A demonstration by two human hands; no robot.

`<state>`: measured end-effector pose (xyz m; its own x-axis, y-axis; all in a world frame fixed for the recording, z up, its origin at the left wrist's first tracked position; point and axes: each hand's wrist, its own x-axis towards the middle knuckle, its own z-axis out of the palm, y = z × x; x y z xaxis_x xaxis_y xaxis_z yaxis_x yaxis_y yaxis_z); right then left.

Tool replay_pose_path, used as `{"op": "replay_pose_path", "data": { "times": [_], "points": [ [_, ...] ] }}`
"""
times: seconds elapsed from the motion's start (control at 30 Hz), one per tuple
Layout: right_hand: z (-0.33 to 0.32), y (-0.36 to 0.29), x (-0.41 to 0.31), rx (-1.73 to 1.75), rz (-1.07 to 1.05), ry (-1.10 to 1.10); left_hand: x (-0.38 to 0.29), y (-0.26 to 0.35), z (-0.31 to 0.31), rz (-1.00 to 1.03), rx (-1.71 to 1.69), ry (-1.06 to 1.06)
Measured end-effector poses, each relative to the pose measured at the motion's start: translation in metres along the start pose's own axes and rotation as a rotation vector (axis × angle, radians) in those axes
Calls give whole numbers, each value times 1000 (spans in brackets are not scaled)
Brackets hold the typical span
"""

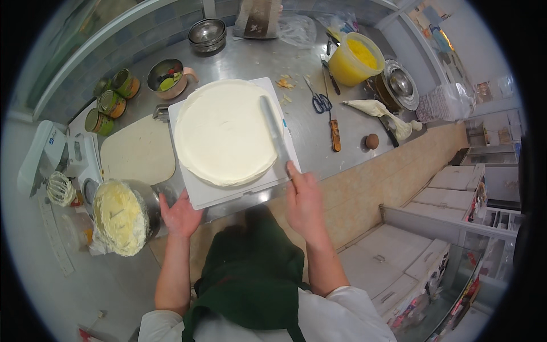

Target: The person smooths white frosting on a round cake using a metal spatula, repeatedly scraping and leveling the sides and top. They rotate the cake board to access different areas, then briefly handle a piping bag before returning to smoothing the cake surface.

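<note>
A round cake coated in smooth cream sits on a white square board near the counter's front edge. In my right hand is the handle end of a long metal icing spatula; its blade lies along the cake's right side, over the rim. My left hand is at the board's near left corner, palm up with fingers spread. Whether its fingertips reach under the board is hidden. Just left of that hand stands a metal mixing bowl with pale cream inside.
Left are a cream-coloured cutting board, a stand mixer and several cans. To the right lie scissors, a wooden-handled tool, a filled piping bag and a tub of yellow shreds.
</note>
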<state>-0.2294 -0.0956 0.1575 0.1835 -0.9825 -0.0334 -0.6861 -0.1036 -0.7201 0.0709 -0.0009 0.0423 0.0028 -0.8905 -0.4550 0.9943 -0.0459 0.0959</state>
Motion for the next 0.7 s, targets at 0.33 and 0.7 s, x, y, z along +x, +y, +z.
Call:
{"op": "replay_pose_path", "data": {
  "times": [0.33,0.7],
  "points": [
    [102,-115,-50,245,-512,-531,-44,-5,-106,159,139,174],
    [207,-54,-80,-130,-794,-515,-111,38,-134,303,173,271]
  ]
}}
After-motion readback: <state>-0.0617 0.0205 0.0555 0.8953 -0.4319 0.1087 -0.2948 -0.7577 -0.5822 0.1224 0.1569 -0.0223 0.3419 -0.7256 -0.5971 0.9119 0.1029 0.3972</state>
